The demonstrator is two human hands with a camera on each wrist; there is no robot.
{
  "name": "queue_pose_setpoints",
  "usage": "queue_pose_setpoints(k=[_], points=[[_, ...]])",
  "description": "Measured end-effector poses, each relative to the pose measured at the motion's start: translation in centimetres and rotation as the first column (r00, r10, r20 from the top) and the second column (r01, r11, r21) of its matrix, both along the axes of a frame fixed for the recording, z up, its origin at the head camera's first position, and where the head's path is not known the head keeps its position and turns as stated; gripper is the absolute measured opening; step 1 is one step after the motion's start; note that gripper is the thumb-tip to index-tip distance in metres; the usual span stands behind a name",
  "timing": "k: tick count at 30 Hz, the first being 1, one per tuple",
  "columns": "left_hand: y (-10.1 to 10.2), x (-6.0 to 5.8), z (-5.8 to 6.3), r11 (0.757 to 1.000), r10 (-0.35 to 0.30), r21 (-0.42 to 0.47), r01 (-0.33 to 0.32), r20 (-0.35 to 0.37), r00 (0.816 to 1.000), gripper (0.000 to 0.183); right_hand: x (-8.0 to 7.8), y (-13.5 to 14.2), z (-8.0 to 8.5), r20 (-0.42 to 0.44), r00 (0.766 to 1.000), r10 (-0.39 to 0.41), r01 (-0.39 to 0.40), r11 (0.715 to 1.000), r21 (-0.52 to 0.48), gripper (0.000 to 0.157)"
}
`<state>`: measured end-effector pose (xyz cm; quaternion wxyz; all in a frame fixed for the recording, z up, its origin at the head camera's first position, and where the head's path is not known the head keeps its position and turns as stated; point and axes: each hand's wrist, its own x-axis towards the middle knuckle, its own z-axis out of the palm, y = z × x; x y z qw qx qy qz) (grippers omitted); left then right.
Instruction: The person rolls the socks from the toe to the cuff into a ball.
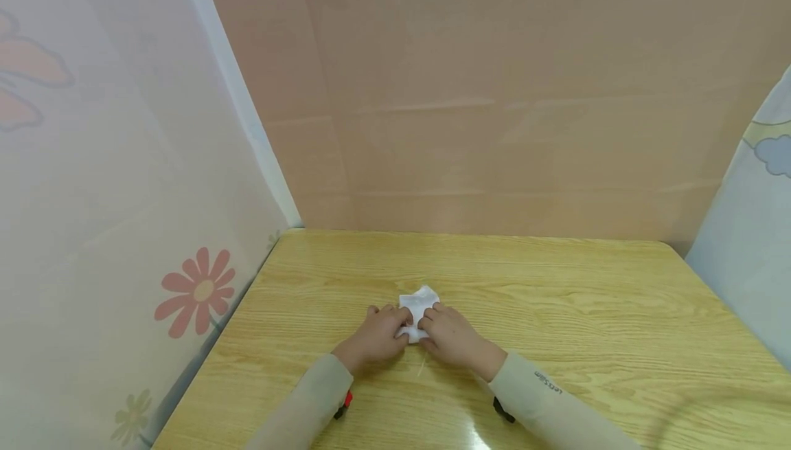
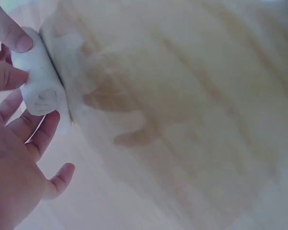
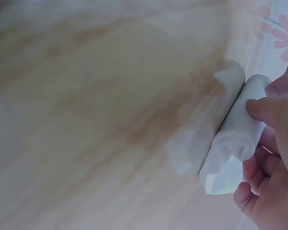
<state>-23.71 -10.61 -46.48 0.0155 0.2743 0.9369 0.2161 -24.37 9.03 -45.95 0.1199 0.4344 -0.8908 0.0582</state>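
Pinching a partly rolled white rectangular cloth (image 1: 417,301) between thumbs and curled fingers, with left hand (image 1: 380,333) turned inward at its left end and right hand (image 1: 454,336) at its right.

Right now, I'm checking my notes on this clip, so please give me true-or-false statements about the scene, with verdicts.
1. The left hand and right hand both hold the white cloth. True.
2. The cloth lies completely flat. False: part of it is rolled up.
3. The wood-grain table has a flower-printed drape to its left in the head view. True.
4. Dark lettering shows on the left sleeve. False: it is on the right sleeve.
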Motion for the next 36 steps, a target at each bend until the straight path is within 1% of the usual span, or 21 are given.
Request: queue_pose_setpoints(k=[1,5,7,10,14,17,21,25,29,32,36], points=[[-0.02,0.0,0.04,1.0,-0.004,-0.003,0.004,-0.008,1.0,0.012,-0.02,0.0,-0.06,-0.001,1.0,-0.003,0.003,1.0,0.008,0.014],[-0.03,0.06,0.19,0.998,-0.025,-0.062,0.02,-0.07,0.997,0.018,-0.08,-0.01,-0.12,0.016,1.0,-0.009,0.009,1.0,0.025,0.011],[0.01,0.1,0.26,0.996,-0.031,-0.089,0.022,-0.098,0.995,0.017,-0.08,-0.05,-0.06,0.026,1.0,-0.012,0.012,0.999,0.03,0.011],[0.11,0.14,0.33,0.995,-0.035,-0.1,0.023,-0.126,0.991,0.014,0.04,-0.03,0.16,0.039,0.999,-0.017,0.016,1.0,0.019,0.012],[0.24,0.22,0.4,0.995,-0.037,-0.094,0.025,-0.134,0.99,0.01,0.18,0.11,0.34,0.021,1.0,0.005,-0.005,1.0,-0.018,0.022],[0.35,0.23,0.39,0.997,-0.037,-0.076,0.03,-0.1,0.994,0.008,0.18,0.17,0.32,-0.008,0.999,0.035,-0.035,0.999,-0.037,0.026],[0.45,0.23,0.39,0.998,-0.037,-0.043,0.035,-0.052,0.998,0.012,0.16,0.2,0.28,-0.036,0.998,0.052,-0.053,0.998,-0.028,0.022],[0.37,0.28,0.46,0.999,-0.024,-0.041,0.022,-0.053,0.998,0.009,0.1,0.2,0.19,-0.05,0.998,0.039,-0.038,0.999,0.028,0.016],[0.25,0.25,0.61,0.996,-0.02,-0.085,0.012,-0.09,0.996,0.019,0.05,0.22,0.2,-0.041,0.999,0.017,-0.015,0.998,0.054,0.014],[0.27,0.24,0.63,0.991,-0.041,-0.129,0.024,-0.13,0.991,0.024,0.06,0.22,0.37,-0.03,0.999,0.01,-0.008,0.999,0.054,0.014],[0.33,0.26,0.38,0.985,-0.062,-0.169,0.032,-0.174,0.983,0.019,0.08,0.26,0.58,-0.007,1.0,0.013,-0.012,0.999,0.042,0.023]])
